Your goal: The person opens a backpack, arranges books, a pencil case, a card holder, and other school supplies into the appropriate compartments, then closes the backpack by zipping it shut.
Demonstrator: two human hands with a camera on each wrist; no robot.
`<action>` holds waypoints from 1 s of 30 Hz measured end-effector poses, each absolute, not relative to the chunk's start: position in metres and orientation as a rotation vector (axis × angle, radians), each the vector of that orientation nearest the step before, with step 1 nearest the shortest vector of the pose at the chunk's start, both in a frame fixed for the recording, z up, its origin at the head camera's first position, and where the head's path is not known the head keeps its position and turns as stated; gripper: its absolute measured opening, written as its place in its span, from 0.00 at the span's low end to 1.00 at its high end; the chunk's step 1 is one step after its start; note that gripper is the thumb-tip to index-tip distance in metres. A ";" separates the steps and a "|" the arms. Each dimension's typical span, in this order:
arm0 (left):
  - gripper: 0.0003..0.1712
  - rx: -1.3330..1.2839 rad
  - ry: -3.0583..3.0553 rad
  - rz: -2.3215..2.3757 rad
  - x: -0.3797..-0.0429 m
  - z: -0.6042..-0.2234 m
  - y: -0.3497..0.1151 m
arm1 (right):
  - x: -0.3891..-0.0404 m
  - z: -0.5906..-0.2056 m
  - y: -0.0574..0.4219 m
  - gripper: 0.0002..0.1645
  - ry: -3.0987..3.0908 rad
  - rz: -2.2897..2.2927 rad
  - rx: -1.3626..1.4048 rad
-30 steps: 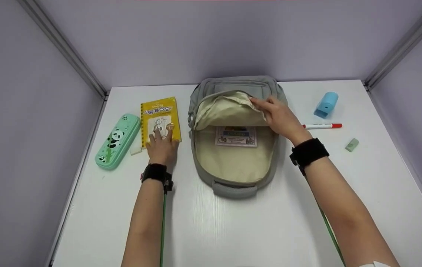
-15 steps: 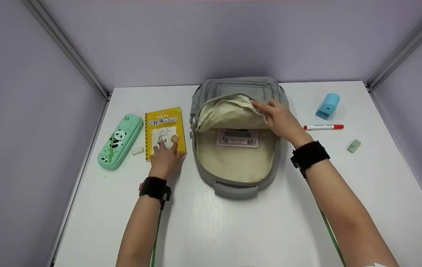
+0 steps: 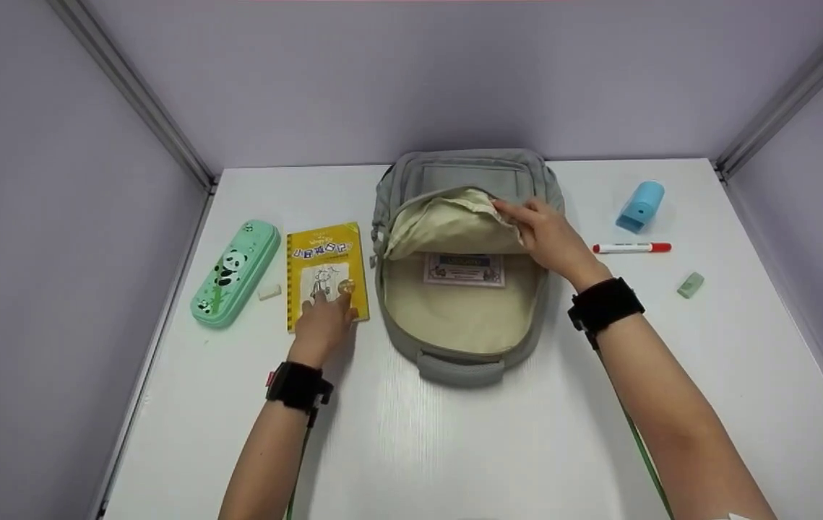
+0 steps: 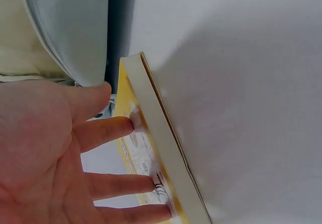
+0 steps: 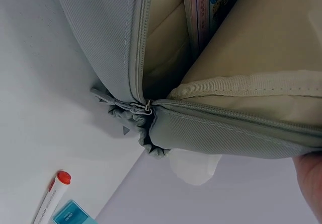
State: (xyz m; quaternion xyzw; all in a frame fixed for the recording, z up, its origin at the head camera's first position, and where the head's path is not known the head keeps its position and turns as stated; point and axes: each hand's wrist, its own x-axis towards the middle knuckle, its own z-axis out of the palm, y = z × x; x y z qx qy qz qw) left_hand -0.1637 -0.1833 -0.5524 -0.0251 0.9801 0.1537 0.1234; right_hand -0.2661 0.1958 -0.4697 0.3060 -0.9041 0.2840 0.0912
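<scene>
In the head view a yellow spiral-bound book (image 3: 328, 263) lies left of the grey backpack (image 3: 469, 170). My left hand (image 3: 321, 331) rests its fingertips on the book's lower cover. In the left wrist view the fingers (image 4: 113, 183) are straight and spread against the cover, with the thick page edge showing. My right hand (image 3: 556, 238) pinches the rim of the backpack's front flap (image 3: 447, 220) and holds it folded back. Inside the unzipped bag lies a pink-bordered booklet (image 3: 463, 273), partly hidden under the flap.
A green panda pencil case (image 3: 235, 274) and a small white eraser (image 3: 269, 292) lie left of the book. On the right are a light blue pencil sharpener-like box (image 3: 641, 206), a red-capped marker (image 3: 631, 248) and a green eraser (image 3: 690, 284). Walls enclose the table's back and sides.
My left hand has drawn the yellow book toward me and slightly right, away from the back wall. The right hand stays at the flap, which has sagged slightly.
</scene>
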 end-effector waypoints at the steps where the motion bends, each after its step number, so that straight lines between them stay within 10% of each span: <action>1: 0.27 -0.088 2.869 0.471 -0.164 -0.553 -0.185 | -0.266 -0.470 0.196 0.24 -2.687 0.845 0.909; 14: 0.51 -0.487 2.833 0.586 -0.159 -0.559 -0.210 | -0.265 -0.470 0.196 0.24 -2.690 0.845 0.921; 30: 0.52 -0.577 2.847 0.516 -0.168 -0.560 -0.196 | -0.263 -0.472 0.196 0.24 -2.664 0.836 0.939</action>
